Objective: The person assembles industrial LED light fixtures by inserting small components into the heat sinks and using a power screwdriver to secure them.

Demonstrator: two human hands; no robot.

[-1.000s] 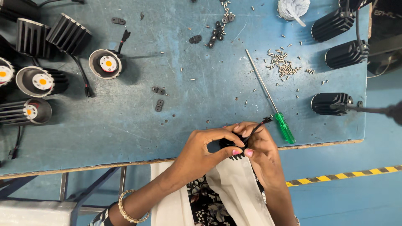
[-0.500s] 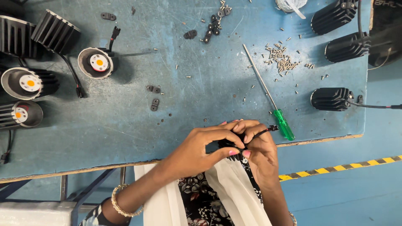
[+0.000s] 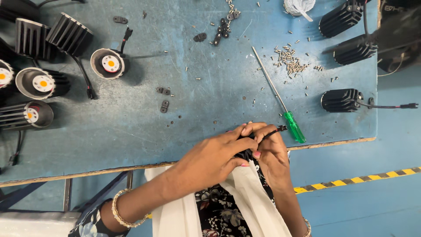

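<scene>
A: Both hands sit together at the near edge of the counter point(image 3: 131, 145), just left of the green-handled screwdriver point(image 3: 280, 105). Left hand point(image 3: 215, 156) and right hand point(image 3: 267, 151) are closed around one small black part point(image 3: 243, 151), which has a short black lead with a plug point(image 3: 280, 128) poking out toward the screwdriver handle.

B: Risks?

A: The part is held right over the counter edge. A slip likely sends it off the edge into the lap or onto the floor. The lead is bent tight between the fingers, so a hard pull could strain it where it enters the part. Loose screws point(image 3: 289, 59) lie scattered beyond the screwdriver shaft, and a sweep of the wrist could roll some off.

B: The screwdriver itself?

A: Its handle lies close to the edge, just right of the right hand. An elbow nudge probably tips it over.

B: What can't be seen?

A: Most of the black part, since the fingers cover it. Can't tell its shape, or whether a screw is in the grip. The lamp housings point(image 3: 39, 83) far left of the screwdriver are cut by the frame. The black finned heat sinks point(image 3: 342, 100) to its right have leads running out of view.
</scene>
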